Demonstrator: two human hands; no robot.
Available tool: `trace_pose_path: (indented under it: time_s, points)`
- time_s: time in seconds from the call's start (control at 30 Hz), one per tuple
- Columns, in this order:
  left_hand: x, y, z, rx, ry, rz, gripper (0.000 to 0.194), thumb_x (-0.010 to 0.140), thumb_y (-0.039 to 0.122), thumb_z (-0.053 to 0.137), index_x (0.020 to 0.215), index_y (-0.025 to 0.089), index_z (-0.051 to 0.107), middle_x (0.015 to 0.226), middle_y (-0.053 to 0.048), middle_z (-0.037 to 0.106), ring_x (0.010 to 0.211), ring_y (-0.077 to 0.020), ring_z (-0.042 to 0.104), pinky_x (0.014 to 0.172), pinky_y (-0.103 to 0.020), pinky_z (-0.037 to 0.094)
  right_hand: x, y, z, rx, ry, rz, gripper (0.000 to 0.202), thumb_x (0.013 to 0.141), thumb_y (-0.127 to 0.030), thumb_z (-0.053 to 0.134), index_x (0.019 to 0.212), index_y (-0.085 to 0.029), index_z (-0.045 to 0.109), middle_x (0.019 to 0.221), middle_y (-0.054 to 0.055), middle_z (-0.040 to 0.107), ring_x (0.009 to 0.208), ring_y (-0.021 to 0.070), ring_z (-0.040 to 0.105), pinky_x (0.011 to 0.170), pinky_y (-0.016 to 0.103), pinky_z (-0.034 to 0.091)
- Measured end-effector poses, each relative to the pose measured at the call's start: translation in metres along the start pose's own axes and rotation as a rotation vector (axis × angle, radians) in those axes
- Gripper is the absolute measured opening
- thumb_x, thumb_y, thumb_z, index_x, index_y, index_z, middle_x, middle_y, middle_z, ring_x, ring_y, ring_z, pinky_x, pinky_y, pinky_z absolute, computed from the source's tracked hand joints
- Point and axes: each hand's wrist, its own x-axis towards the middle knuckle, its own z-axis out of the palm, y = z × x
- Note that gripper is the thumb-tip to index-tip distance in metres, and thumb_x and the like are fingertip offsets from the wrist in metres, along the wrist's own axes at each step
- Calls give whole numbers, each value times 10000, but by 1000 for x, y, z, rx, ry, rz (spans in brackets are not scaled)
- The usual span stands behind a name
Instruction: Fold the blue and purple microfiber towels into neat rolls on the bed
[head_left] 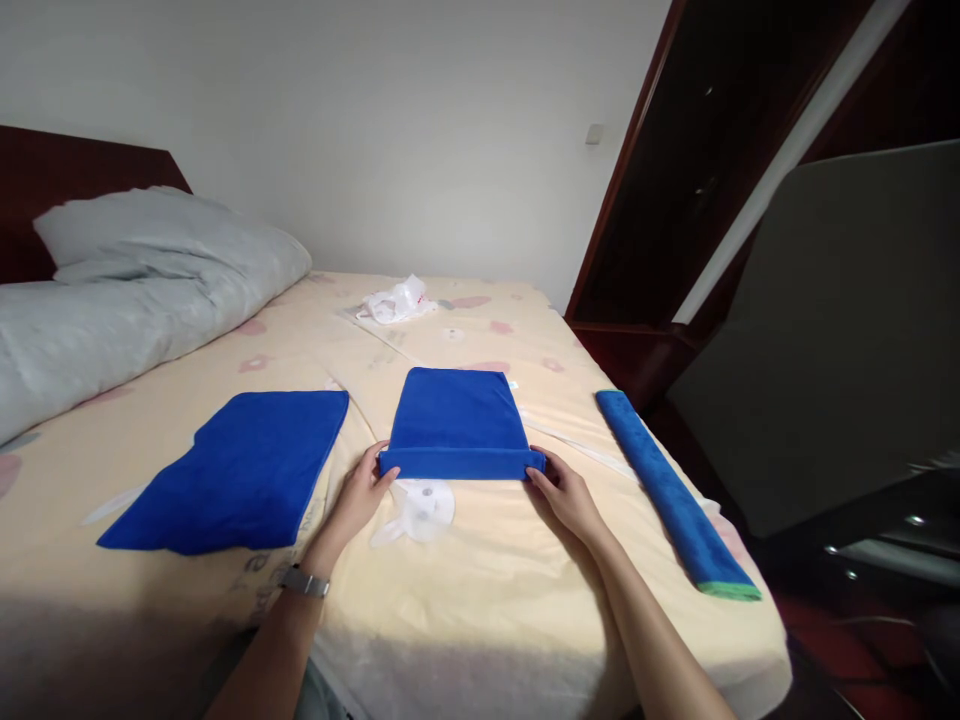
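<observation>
A blue cloth [459, 408] lies on the bed in front of me, its near edge folded over into a flat strip. My left hand [367, 485] pinches the left end of that strip between thumb and fingers. At the right end, my right hand [561, 487] grips the same fold. Another blue cloth [240, 470] is spread flat to the left, with an uneven outline. Off to the right rests a long, narrow folded blue towel [675, 490] with a green edge.
The bed [465, 620] has a pale yellow printed sheet. A crumpled white plastic bag [397, 300] sits toward the wall. A grey quilt [165, 280] is bunched at the left, by the dark headboard [90, 165]. Dark wooden furniture [637, 200] stands beyond the right edge.
</observation>
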Motion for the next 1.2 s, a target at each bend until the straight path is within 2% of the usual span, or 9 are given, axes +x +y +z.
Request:
trace_pose_path:
  time_s: [0.1,0.23,0.43,0.6,0.73,0.83,0.97,1.07,1.2]
  points:
    - [-3,5,-1,-2,34,11,540,888,443,594,1358,193,501,906,-43,662,842,-202,675,786,-353,557,-1,-5,-2,50,16,21,526,922,-475,534,1370,-200,553,1012,74,732,910,234,684,846,366,531]
    - [-15,15,-4,25,19,30,532,926,453,540,1383,190,474,777,3,615,745,-180,651,707,-309,532,-10,-13,-10,92,1,55,566,927,-501,542,1421,-227,493,822,22,710,788,209,672,736,321,511]
    - [-38,24,-9,295,39,39,414,957,428,508,1305,202,510,590,73,480,558,-147,548,575,-248,407,-25,-15,-22,30,-135,88,500,931,-516,536,1359,-258,525,682,-22,673,645,183,632,594,272,449]
    - [-42,26,-14,768,74,152,250,901,356,621,1112,225,644,786,-17,690,793,-238,670,750,-355,450,-25,-9,-23,-264,-148,47,389,940,-460,519,1280,-285,590,902,29,749,810,243,701,702,344,526]
    - [-43,36,-18,812,176,356,207,950,318,552,1087,212,666,1061,-79,718,1025,-272,650,901,-408,471,-25,-15,-23,-541,30,-186,338,959,-389,494,1209,-229,656,1169,112,697,1065,314,653,887,461,532]
    - [-45,51,-8,754,41,541,271,991,273,482,1198,213,646,1292,-80,652,1236,-242,570,1056,-396,429,-32,-32,-8,-548,56,-387,367,990,-346,460,1281,-202,632,1325,126,630,1219,293,587,1036,469,481]
    - [-43,62,18,809,-283,726,452,1017,340,455,1465,278,446,1545,-32,443,1441,-234,372,1178,-436,327,-39,-54,33,-562,-249,-628,490,998,-382,501,1458,-215,481,1482,86,515,1391,271,448,1149,493,389]
    - [-36,58,31,832,-374,738,514,1035,375,413,1530,263,334,1569,-32,403,1447,-206,367,1197,-418,307,-35,-52,59,-570,-349,-712,508,1015,-364,484,1489,-186,433,1479,90,509,1406,243,431,1161,471,385]
    - [-30,48,31,835,-446,695,539,1039,429,386,1544,261,300,1551,-20,430,1412,-179,425,1192,-392,320,-25,-35,65,-586,-312,-726,467,1012,-285,491,1461,-159,471,1445,114,539,1350,236,506,1131,449,432]
